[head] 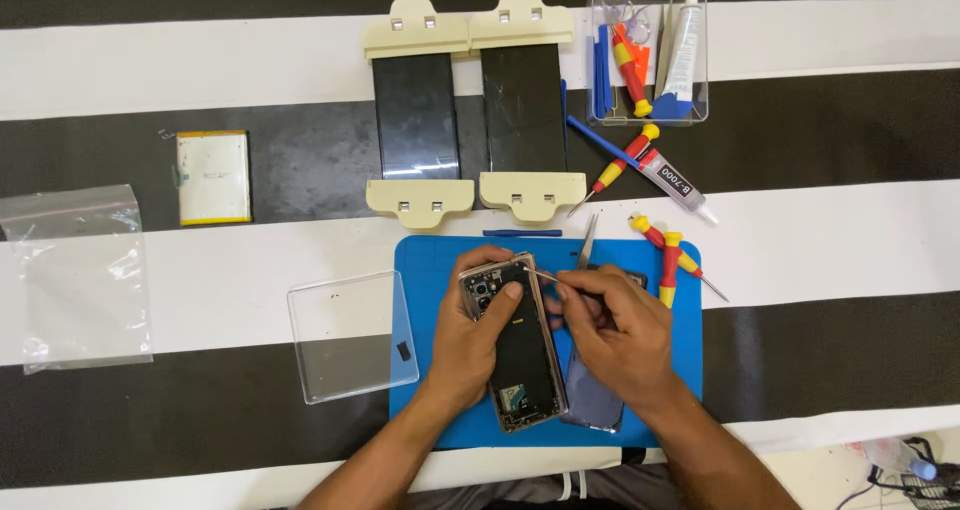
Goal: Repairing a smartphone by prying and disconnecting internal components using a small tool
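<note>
On striped table (200, 60), blue mat (420, 260) beneath hands; opened phone (520, 350) held.

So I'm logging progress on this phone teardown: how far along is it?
Done: the opened phone has its back off; a dark panel lies beside it, and a battery sits apart. In hand: the left hand holds the phone, and the right hand works tweezers near its top. Left: the inner parts are in place.
</note>
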